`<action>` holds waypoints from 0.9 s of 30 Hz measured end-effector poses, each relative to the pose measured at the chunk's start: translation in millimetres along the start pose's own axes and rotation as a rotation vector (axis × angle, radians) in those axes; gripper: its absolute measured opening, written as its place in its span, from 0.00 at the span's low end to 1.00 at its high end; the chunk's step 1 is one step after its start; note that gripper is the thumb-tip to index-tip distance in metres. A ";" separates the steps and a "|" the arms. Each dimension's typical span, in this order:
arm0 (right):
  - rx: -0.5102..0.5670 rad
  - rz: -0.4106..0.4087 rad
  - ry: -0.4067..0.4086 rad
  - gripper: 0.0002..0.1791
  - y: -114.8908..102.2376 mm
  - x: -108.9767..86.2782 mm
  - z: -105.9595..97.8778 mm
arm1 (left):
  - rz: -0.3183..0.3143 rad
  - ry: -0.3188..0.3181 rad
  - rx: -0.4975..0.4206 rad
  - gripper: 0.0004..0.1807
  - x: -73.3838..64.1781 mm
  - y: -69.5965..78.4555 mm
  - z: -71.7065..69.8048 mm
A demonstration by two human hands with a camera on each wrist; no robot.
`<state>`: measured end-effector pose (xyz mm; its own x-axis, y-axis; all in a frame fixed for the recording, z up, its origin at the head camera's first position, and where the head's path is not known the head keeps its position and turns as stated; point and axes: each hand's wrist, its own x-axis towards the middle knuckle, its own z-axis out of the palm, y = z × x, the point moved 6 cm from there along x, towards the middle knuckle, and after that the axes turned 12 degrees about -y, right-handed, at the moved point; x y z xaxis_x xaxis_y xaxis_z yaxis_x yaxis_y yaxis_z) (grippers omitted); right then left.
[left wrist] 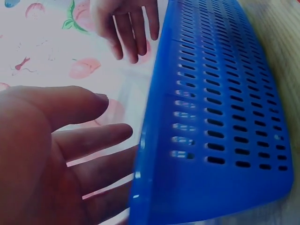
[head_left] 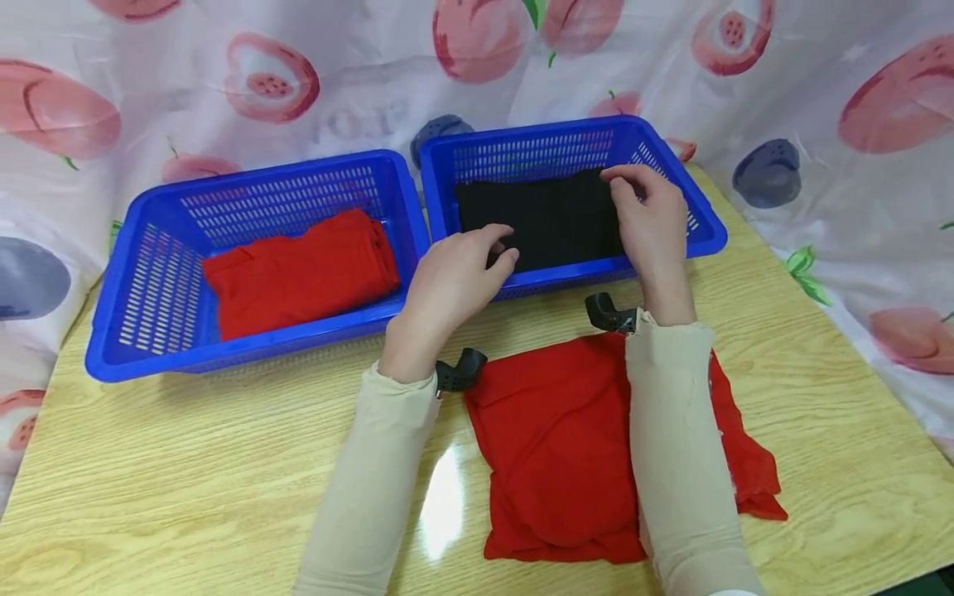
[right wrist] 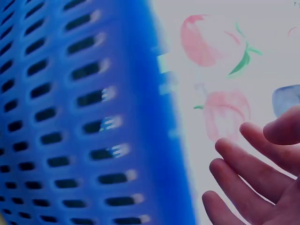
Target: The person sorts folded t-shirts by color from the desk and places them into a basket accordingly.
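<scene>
Against a fruit-print curtain (head_left: pixel 358 50), a person's left hand (head_left: pixel 453 277) and right hand (head_left: pixel 652 222), relaxed and empty, hover over black fabric (head_left: pixel 555 219) in a blue basket (head_left: pixel 529 141).

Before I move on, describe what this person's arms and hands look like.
The left sleeve and right sleeve are long and cream-coloured, with cuffs near the wrists. The left hand and right hand wear no gloves. A small, bent black device juts from the inner side of each cuff.
</scene>
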<state>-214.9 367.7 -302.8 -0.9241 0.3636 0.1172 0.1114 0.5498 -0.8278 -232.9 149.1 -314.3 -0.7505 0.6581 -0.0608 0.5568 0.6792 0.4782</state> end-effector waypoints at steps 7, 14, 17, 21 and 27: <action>0.220 -0.090 -0.060 0.14 -15.6 -4.5 4.6 | -0.008 -0.001 0.020 0.22 -18.3 3.4 -5.7; 0.281 -0.115 -0.063 0.14 -24.8 -9.6 3.2 | -0.028 0.039 0.039 0.22 -35.1 2.7 -11.3; 0.280 -0.141 -0.053 0.15 -34.5 -15.3 2.0 | -0.039 0.039 0.026 0.22 -41.4 0.4 -12.5; 0.286 -0.162 -0.055 0.16 -49.7 -24.2 2.9 | -0.049 0.030 0.017 0.23 -49.5 -2.5 -12.0; 0.287 -0.180 -0.062 0.19 -68.4 -36.8 10.9 | -0.050 0.033 0.012 0.21 -61.8 -5.3 -11.7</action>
<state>-192.5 308.6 -256.5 -0.9411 0.2286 0.2491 -0.1546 0.3641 -0.9184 -193.6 101.0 -302.9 -0.7885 0.6125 -0.0556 0.5224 0.7147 0.4651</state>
